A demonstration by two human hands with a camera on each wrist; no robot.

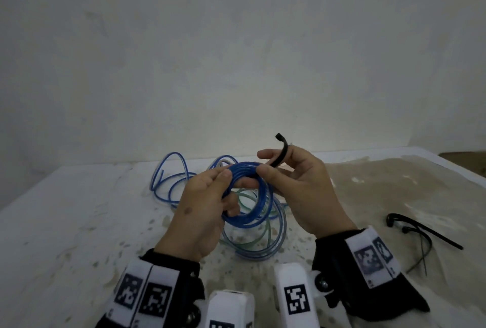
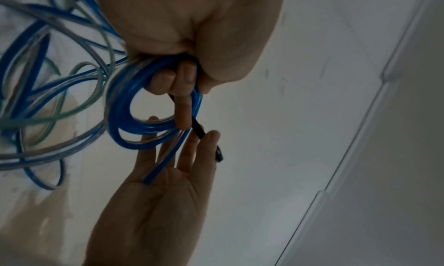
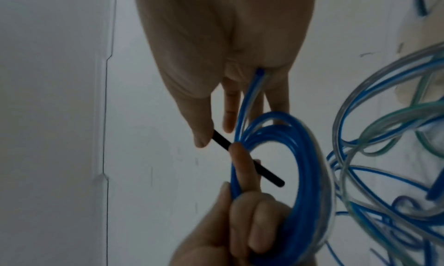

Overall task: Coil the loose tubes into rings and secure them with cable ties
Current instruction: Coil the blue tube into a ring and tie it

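My left hand (image 1: 207, 196) grips a blue tube coiled into a small ring (image 1: 259, 212), fingers curled through its centre, held above the table. My right hand (image 1: 299, 183) pinches a black cable tie (image 1: 281, 152) between thumb and forefinger, right against the ring's top edge. In the right wrist view the cable tie (image 3: 266, 175) runs past my left forefinger and its tip pokes into the ring's (image 3: 307, 156) opening. The tube's free end (image 3: 259, 73) lies against my right palm. In the left wrist view my left fingers (image 2: 182, 80) wrap the ring (image 2: 120, 106).
Loose blue tubes (image 1: 168, 177) and a greenish tube (image 1: 263, 235) lie tangled on the white table (image 1: 65, 222) under and behind my hands. Spare black cable ties (image 1: 420, 230) lie to the right. A pale wall stands close behind.
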